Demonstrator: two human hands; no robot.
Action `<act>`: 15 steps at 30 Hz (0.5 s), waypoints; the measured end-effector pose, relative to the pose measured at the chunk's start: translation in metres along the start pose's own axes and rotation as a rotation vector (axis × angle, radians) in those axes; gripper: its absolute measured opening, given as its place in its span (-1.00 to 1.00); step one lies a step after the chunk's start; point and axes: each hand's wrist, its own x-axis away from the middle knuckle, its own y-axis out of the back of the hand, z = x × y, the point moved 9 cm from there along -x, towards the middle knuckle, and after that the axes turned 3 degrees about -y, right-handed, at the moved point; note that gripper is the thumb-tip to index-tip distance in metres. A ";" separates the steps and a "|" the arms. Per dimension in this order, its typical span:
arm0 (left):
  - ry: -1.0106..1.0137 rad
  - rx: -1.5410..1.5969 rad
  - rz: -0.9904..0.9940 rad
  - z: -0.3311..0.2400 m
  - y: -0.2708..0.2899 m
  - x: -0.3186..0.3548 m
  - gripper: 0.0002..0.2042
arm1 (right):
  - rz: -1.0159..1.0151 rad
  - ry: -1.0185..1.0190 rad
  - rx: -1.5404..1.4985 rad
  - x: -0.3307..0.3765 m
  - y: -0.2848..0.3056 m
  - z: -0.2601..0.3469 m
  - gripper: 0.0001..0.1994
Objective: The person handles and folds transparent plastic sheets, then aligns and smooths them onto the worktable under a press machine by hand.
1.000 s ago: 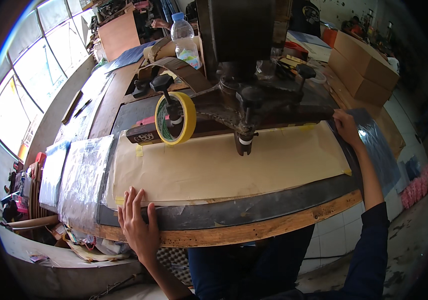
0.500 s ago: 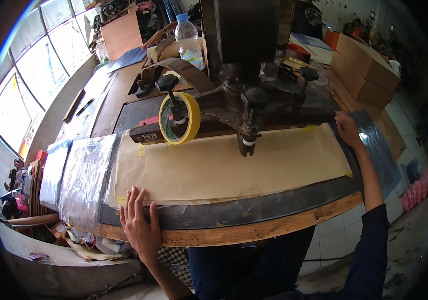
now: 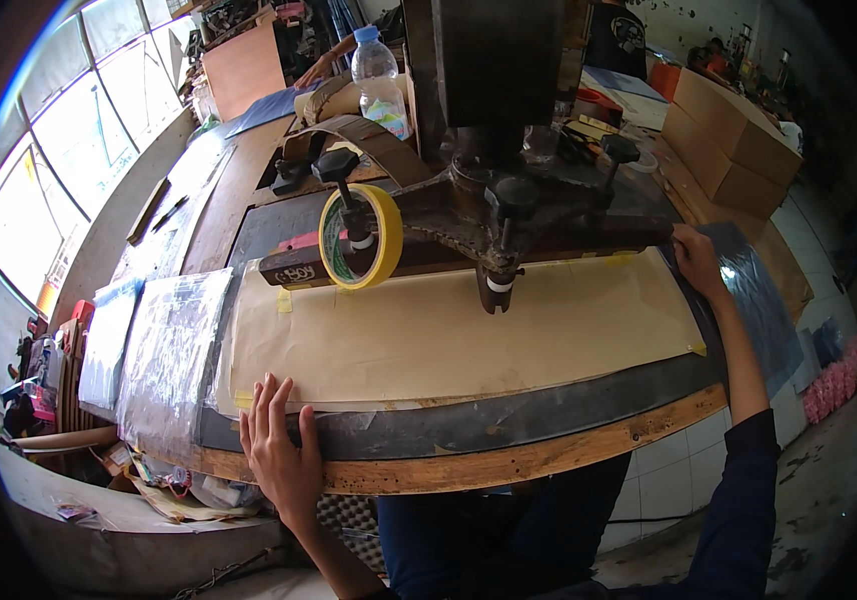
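Observation:
My left hand [image 3: 280,450] lies flat with its fingers stretched, on the near left edge of the table, its fingertips at the corner of a tan paper sheet [image 3: 448,345]. The sheet rests on a black mat [image 3: 508,425] and has small yellow tape pieces at its edges. A dark metal bar [image 3: 568,240] lies across the sheet's far side, beneath a black clamp frame [image 3: 458,215] with knobs. My right hand [image 3: 696,262] is curled round the bar's right end; some of its fingers are hidden. A yellow tape roll [image 3: 385,240] hangs on the frame's left knob post.
Clear plastic sheets [image 3: 173,345] lie left of the paper. Behind the frame stand a plastic bottle [image 3: 375,75] and a thick dark column [image 3: 493,70]. Cardboard boxes [image 3: 733,135] sit at the far right. Another person's hand [image 3: 316,70] rests at the far left.
My hands, the bar and the paper stay put. At the far end, the other person's hand and the blue sheet beside it have shifted slightly.

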 end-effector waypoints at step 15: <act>-0.023 -0.002 -0.032 -0.005 0.004 0.000 -0.68 | -0.026 0.151 -0.001 0.003 -0.004 -0.004 -0.61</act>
